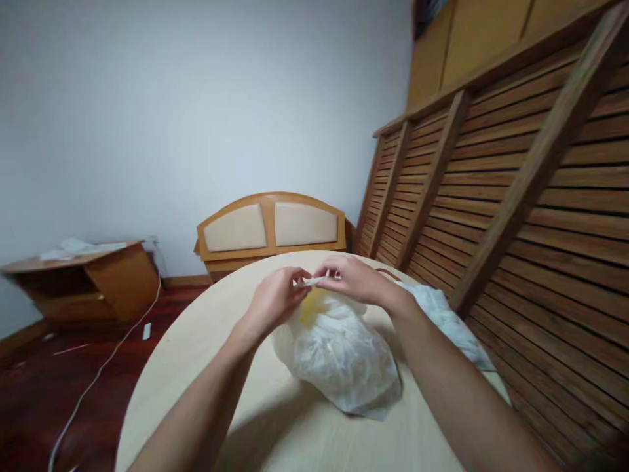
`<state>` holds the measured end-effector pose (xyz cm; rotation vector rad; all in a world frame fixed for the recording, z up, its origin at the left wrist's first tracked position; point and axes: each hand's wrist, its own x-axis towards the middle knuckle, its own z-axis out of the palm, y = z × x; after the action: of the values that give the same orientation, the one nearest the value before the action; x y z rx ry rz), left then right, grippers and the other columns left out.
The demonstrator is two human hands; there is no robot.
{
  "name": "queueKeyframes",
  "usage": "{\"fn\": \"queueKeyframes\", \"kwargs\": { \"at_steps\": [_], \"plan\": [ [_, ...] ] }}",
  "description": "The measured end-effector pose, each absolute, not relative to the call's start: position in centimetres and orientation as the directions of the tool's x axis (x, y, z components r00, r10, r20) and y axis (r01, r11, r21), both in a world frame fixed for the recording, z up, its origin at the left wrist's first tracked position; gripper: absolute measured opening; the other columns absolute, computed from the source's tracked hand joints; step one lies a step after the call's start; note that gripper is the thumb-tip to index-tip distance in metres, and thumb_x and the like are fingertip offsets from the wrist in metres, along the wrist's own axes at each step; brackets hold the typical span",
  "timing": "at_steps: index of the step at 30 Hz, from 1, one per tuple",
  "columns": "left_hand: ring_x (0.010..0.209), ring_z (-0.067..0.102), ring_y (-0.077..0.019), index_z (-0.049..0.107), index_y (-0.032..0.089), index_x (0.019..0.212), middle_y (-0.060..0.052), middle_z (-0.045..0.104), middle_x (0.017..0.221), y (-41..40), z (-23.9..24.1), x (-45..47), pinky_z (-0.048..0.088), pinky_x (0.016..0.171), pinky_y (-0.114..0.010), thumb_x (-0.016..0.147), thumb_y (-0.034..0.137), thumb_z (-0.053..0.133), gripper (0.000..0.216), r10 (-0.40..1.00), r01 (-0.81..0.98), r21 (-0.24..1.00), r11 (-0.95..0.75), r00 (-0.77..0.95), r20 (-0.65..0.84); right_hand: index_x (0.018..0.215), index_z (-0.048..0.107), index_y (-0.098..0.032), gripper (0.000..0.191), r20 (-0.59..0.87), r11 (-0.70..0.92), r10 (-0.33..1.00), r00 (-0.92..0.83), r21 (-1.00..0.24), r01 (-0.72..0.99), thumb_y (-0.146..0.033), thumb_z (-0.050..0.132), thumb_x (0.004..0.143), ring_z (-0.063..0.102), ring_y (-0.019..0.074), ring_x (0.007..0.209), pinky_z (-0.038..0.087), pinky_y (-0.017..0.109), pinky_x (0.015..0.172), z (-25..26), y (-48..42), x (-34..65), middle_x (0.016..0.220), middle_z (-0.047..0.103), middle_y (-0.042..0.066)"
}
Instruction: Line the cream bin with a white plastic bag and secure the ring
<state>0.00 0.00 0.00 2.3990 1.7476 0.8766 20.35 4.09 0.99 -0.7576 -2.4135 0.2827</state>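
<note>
A translucent white plastic bag (339,354) lies bunched on a round pale wooden table (206,367), with something yellow showing through near its top. My left hand (275,298) and my right hand (356,278) meet above the bag. Both pinch a small white strip at the bag's top edge, fingers closed on it. A second white bag (442,314) lies behind my right wrist.
Slatted wooden bed frames (515,196) lean against the right wall, close to the table edge. A padded headboard (270,226) stands against the back wall. A low wooden cabinet (83,282) sits at left. A white cable (103,367) runs over the dark red floor.
</note>
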Motion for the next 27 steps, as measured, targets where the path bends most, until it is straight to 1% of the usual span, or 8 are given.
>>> {"fn": "queueKeyframes", "kwargs": {
  "at_steps": [3, 5, 7, 9, 13, 16, 21, 27],
  "plan": [
    [0.081, 0.069, -0.0194, 0.077, 0.022, 0.100, -0.005, 0.078, 0.097, -0.2, 0.2, 0.0, 0.038, 0.063, -0.026, 0.089, 0.029, 0.064, 0.018, 0.907, 0.903, 0.323, -0.283, 0.142, 0.397, 0.102, 0.067, -0.017, 0.023, 0.564, 0.759, 0.630, -0.534, -0.302, 0.577, -0.034, 0.072, 0.088, 0.064, 0.0185, 0.089, 0.045, 0.028, 0.078, 1.2, 4.1, 21.0, 0.101, 0.071, 0.006],
    [0.082, 0.068, -0.0197, 0.076, 0.023, 0.098, -0.005, 0.078, 0.097, -0.2, 0.3, 0.0, 0.038, 0.063, -0.026, 0.089, 0.029, 0.064, 0.017, 0.910, 0.918, 0.315, -0.241, 0.101, 0.403, 0.094, 0.065, -0.018, 0.023, 0.568, 0.704, 0.669, -0.480, -0.278, 0.653, -0.037, 0.073, 0.086, 0.062, 0.0181, 0.083, 0.043, 0.027, 0.072, 1.5, 3.9, 21.3, 0.094, 0.070, 0.005],
    [0.084, 0.069, -0.0198, 0.076, 0.024, 0.098, -0.004, 0.078, 0.097, 0.0, 0.3, -0.1, 0.038, 0.064, -0.026, 0.088, 0.028, 0.064, 0.016, 0.909, 0.926, 0.318, -0.203, 0.057, 0.414, 0.084, 0.063, -0.019, 0.026, 0.519, 0.647, 0.721, -0.458, -0.271, 0.712, -0.043, 0.072, 0.085, 0.060, 0.0166, 0.074, 0.039, 0.026, 0.064, 1.9, 3.5, 21.6, 0.084, 0.069, 0.002],
    [0.086, 0.069, -0.0202, 0.075, 0.024, 0.097, -0.004, 0.078, 0.097, 0.3, 0.2, -0.3, 0.038, 0.065, -0.026, 0.087, 0.029, 0.063, 0.016, 0.909, 0.933, 0.324, -0.159, 0.010, 0.418, 0.080, 0.062, -0.021, 0.032, 0.447, 0.594, 0.775, -0.448, -0.272, 0.757, -0.051, 0.069, 0.085, 0.060, 0.0162, 0.070, 0.035, 0.026, 0.059, 2.2, 2.9, 21.8, 0.079, 0.069, 0.001],
    [0.091, 0.069, -0.0221, 0.072, 0.025, 0.095, -0.004, 0.077, 0.098, 0.8, -0.1, -0.5, 0.038, 0.066, -0.028, 0.087, 0.031, 0.060, 0.016, 0.902, 0.945, 0.314, -0.091, -0.055, 0.427, 0.088, 0.065, -0.021, 0.040, 0.296, 0.474, 0.866, -0.403, -0.230, 0.850, -0.061, 0.067, 0.082, 0.064, 0.0202, 0.075, 0.034, 0.027, 0.059, 2.3, 2.0, 21.9, 0.087, 0.073, 0.004],
    [0.090, 0.068, -0.0228, 0.069, 0.025, 0.095, -0.004, 0.076, 0.098, 1.0, -0.4, -0.5, 0.037, 0.066, -0.029, 0.088, 0.031, 0.057, 0.016, 0.894, 0.953, 0.295, -0.060, -0.080, 0.441, 0.099, 0.068, -0.021, 0.042, 0.210, 0.403, 0.909, -0.361, -0.210, 0.891, -0.059, 0.067, 0.082, 0.067, 0.0235, 0.081, 0.037, 0.029, 0.062, 2.1, 1.7, 21.7, 0.094, 0.075, 0.007],
    [0.089, 0.068, -0.0241, 0.063, 0.024, 0.098, -0.006, 0.075, 0.100, 1.3, -0.9, -0.5, 0.036, 0.064, -0.031, 0.089, 0.030, 0.054, 0.015, 0.887, 0.960, 0.277, -0.031, -0.101, 0.450, 0.115, 0.067, -0.017, 0.045, 0.183, 0.341, 0.936, -0.302, -0.247, 0.907, -0.048, 0.069, 0.083, 0.069, 0.0256, 0.083, 0.041, 0.029, 0.066, 1.5, 2.4, 21.3, 0.093, 0.076, 0.009],
    [0.091, 0.068, -0.0255, 0.062, 0.024, 0.099, -0.006, 0.075, 0.099, 1.4, -1.0, -0.7, 0.040, 0.068, -0.032, 0.088, 0.029, 0.055, 0.014, 0.901, 0.966, 0.254, -0.039, -0.076, 0.426, 0.104, 0.071, -0.019, 0.030, 0.242, 0.300, 0.941, -0.235, -0.279, 0.912, -0.042, 0.066, 0.086, 0.070, 0.0261, 0.090, 0.043, 0.029, 0.070, 0.1, 4.3, 21.2, 0.100, 0.077, 0.011]
  ]
}}
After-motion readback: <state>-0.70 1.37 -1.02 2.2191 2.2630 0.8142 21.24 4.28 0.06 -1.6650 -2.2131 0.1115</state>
